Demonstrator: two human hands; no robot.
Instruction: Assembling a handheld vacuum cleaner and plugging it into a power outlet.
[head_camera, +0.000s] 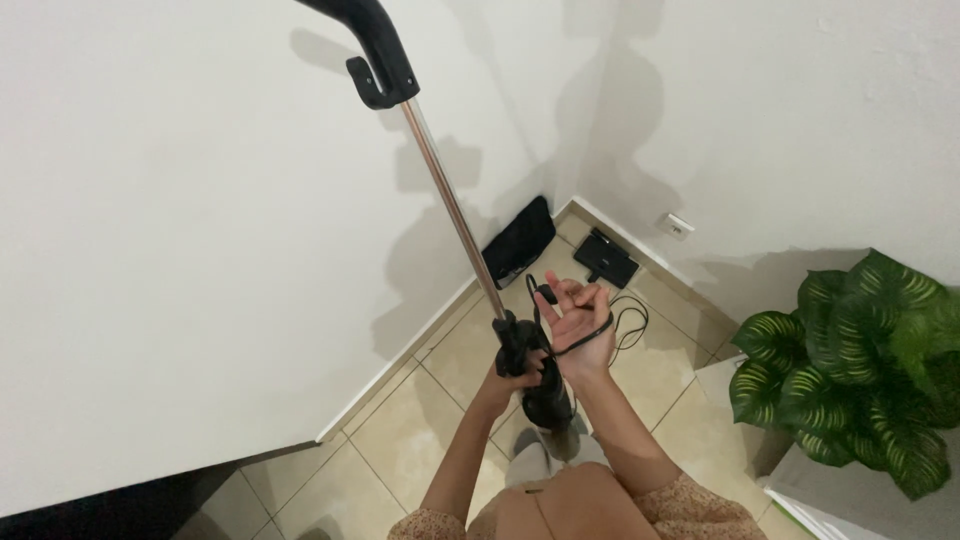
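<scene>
I see 2 flat black panels at the foot of the white wall: a black rounded panel (519, 241) leaning against the wall in the corner, and a black rectangular pad (606, 257) lying flat on the beige tiled floor (430, 420) just beside it. Above the pad, a small white wall socket (678, 226) sits low on the right wall. At far right a green variegated leafy plant (868, 365) stands on a pale ledge.

Now the hands. My left hand (522, 376) is clamped around the dark body of the upright black stick vacuum (524, 362), whose chrome tube (452, 205) rises to a black curved handle (372, 50) at top. My right hand (576, 318) is spread, palm up, touching the vacuum just right of it, with the thin black power cord (606, 328) looped across the palm and trailing toward the floor.
</scene>
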